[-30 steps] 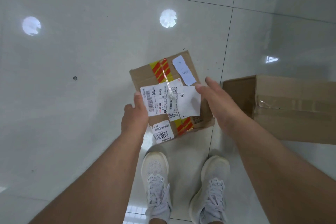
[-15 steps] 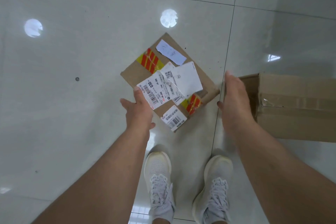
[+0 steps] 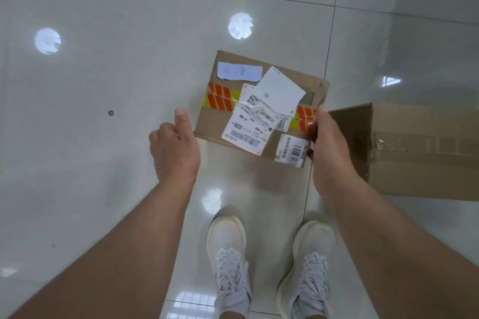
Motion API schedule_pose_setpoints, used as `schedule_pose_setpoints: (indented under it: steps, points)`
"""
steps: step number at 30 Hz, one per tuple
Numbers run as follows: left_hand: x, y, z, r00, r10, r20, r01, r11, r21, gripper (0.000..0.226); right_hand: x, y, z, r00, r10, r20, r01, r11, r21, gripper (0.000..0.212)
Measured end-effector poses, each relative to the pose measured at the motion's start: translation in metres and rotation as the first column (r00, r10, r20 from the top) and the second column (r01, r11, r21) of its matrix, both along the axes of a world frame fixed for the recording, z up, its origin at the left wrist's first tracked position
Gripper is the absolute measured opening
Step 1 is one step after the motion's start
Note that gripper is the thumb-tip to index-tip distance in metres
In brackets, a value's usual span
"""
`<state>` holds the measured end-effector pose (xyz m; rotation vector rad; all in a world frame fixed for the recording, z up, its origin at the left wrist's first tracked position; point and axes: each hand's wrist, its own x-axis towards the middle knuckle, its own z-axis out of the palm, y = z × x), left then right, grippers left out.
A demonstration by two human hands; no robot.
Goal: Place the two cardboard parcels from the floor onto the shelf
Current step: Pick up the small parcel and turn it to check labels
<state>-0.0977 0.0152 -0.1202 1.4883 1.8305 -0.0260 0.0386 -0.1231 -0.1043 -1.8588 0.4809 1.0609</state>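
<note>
A small cardboard parcel (image 3: 261, 109), with red-and-yellow tape and several white labels, is held level above the tiled floor, and its shadow falls below it. My right hand (image 3: 328, 147) grips its right edge, thumb on top. My left hand (image 3: 176, 147) presses against its lower left corner, thumb raised along the side and fingers curled. A larger plain cardboard parcel (image 3: 414, 150) with clear tape lies on the floor at the right, just behind my right hand. No shelf is in view.
Glossy pale floor tiles (image 3: 103, 163) with ceiling-light reflections fill the view. My two feet in white shoes (image 3: 230, 254) stand directly below the held parcel. A thin dark cable crosses the far top left corner.
The small parcel has turned clockwise from a diagonal to a nearly level position. My right hand came back from beside the large parcel and took the small parcel's right edge.
</note>
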Motion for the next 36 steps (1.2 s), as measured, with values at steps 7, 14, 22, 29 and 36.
schedule_pose_setpoints:
  steps: [7,14,22,29,36]
  points:
    - [0.006,-0.012,-0.001,0.964,0.005,0.265,0.047,0.981,-0.19,0.069,-0.006,-0.008,-0.014,0.997,0.074,-0.024,-0.076,0.993,-0.091,0.053]
    - [-0.023,-0.024,-0.012,0.96,0.102,0.259,-0.031,0.964,-0.262,0.071,-0.001,-0.011,-0.01,0.985,0.161,-0.054,-0.161,0.987,0.015,0.049]
    - [-0.024,-0.032,-0.012,0.892,0.2,0.404,-0.052,0.936,-0.349,0.067,-0.014,-0.02,-0.026,0.936,0.347,0.059,-0.35,0.936,0.044,0.051]
    - [-0.021,-0.028,0.0,0.861,0.191,0.472,-0.033,0.946,-0.323,0.052,-0.015,-0.022,-0.017,0.919,0.369,0.142,-0.383,0.92,0.089,0.05]
    - [-0.019,-0.023,0.048,0.832,0.188,0.522,-0.011,0.946,-0.323,0.068,-0.008,-0.019,0.037,0.918,0.35,0.185,-0.38,0.911,0.161,0.048]
